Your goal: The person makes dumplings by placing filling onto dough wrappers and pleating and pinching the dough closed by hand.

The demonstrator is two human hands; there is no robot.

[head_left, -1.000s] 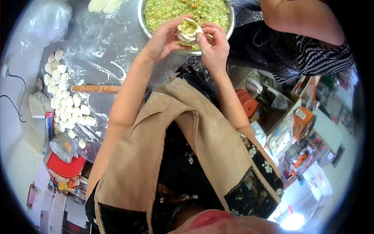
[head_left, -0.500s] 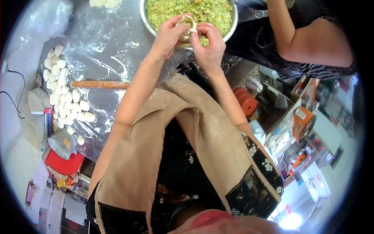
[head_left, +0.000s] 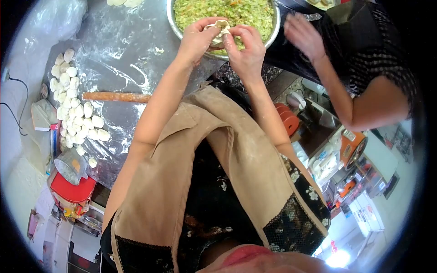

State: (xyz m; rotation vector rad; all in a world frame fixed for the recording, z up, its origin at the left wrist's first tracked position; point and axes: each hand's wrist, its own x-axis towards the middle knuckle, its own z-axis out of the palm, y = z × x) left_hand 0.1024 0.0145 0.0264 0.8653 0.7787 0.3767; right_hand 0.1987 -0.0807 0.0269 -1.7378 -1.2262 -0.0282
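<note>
Between my two hands is a round dough wrapper, cupped, its rim partly gathered, over the near edge of a metal bowl. My left hand curls round the wrapper's left side, thumb lying at its opening. From the right, my right hand pinches the edge between thumb and fingers. Chopped green filling with orange bits fills the bowl. What lies inside the wrapper is hard to make out.
Several small dough pieces sit at the table's left, beside a rolling pin. Flour streaks the grey table. A clear tub stands near the corner. At right, a co-worker's hand hovers close to the bowl.
The wrapper's opening looks narrower, and my hands remain in nearly the same place. The co-worker's arm has swung, bringing a hand into view right of the bowl.
</note>
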